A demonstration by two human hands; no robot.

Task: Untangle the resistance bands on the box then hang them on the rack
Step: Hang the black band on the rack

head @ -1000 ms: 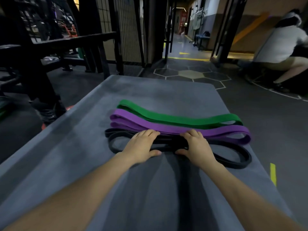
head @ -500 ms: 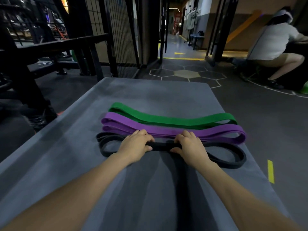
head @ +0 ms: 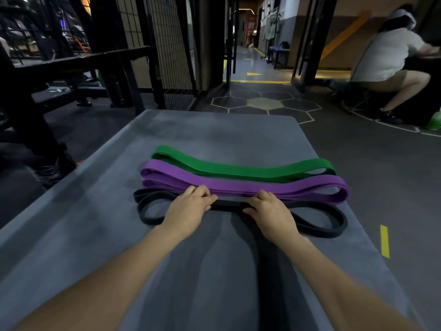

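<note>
Three resistance bands lie side by side on the grey box. The green band is farthest, the purple band sits in the middle, and the black band is nearest me. My left hand and my right hand both grip the pinched middle of the black band, a hand's width apart. The black band's ends bulge out in loops on either side of my hands.
A black metal rack and frame stand at the left. A mesh panel rises behind the box. A person in a white shirt crouches at the far right. Dark floor with yellow marks surrounds the box.
My fingers have curled from lying flat on the black band to gripping its middle, squeezing the strands together.
</note>
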